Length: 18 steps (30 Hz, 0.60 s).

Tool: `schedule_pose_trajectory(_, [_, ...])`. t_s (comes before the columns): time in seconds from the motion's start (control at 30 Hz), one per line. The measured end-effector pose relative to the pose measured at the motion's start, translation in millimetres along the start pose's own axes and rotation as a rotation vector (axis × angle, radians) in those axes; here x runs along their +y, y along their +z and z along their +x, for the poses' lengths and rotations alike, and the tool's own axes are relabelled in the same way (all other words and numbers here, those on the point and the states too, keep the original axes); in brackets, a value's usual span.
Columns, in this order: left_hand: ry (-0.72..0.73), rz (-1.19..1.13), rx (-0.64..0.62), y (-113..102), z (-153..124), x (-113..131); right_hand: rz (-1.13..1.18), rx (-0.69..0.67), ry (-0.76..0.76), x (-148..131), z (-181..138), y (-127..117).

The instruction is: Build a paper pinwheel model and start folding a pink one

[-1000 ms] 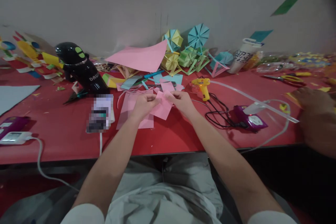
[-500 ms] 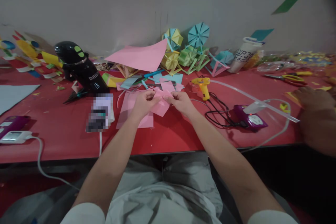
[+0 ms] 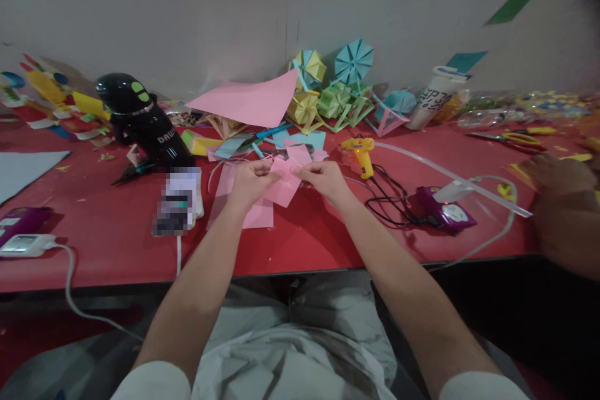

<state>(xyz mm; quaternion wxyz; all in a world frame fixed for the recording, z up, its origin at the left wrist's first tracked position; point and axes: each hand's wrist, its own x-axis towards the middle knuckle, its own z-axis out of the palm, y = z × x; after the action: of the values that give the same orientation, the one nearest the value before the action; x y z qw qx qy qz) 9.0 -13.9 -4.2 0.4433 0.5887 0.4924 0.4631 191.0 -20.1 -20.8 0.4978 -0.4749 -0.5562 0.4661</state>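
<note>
Between my two hands is a small piece of pink paper [image 3: 287, 190], tilted with one corner toward me. My left hand [image 3: 255, 182] pinches its left side with thumb and fingers. On the right side, my right hand [image 3: 323, 180] grips it the same way. Beneath my left hand lies a larger pink sheet [image 3: 257, 217] on the red table [image 3: 300, 250]. Other pink and blue scraps lie just behind the held paper, partly hidden by it. A yellow glue gun [image 3: 363, 156] rests to the right of my right hand.
A black bottle [image 3: 150, 125] and a phone [image 3: 180, 200] are on the left. Folded paper models [image 3: 337, 100] stand along the wall. A purple power socket [image 3: 447, 209] with cables lies at right, near another person's hand [image 3: 557, 175]. Scissors [image 3: 510, 140] lie behind it.
My hands have shifted slightly, and the pink paper between them has turned a little and spread open more. The rest looks the same.
</note>
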Motion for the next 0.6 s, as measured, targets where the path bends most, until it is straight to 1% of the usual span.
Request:
schedule_pose_trajectory(0.13, [-0.030,-0.032,0.015,-1.2,0.3,-1.3,-0.013,0.010,-0.032,1.0,-0.4,-1.5])
schedule_pose_trajectory(0.27, [-0.024,-0.052,-0.010,-2.5,1.0,-4.0,0.071,-0.065,-0.016,-2.8,-2.8,-0.5])
schedule_pose_trajectory(0.37, [0.008,-0.034,-0.062,-0.7,0.1,-3.8,0.076,-0.118,-0.051,-5.3,-3.9,1.2])
schedule_pose_trajectory(0.5, [0.057,-0.045,-0.173,4.4,-2.3,-1.2,-0.021,-0.064,-0.118,-2.9,-3.0,3.1])
schedule_pose_trajectory(0.6, [0.074,-0.070,-0.223,6.8,-2.8,0.0,-0.056,-0.027,-0.122,-0.4,-2.4,3.6])
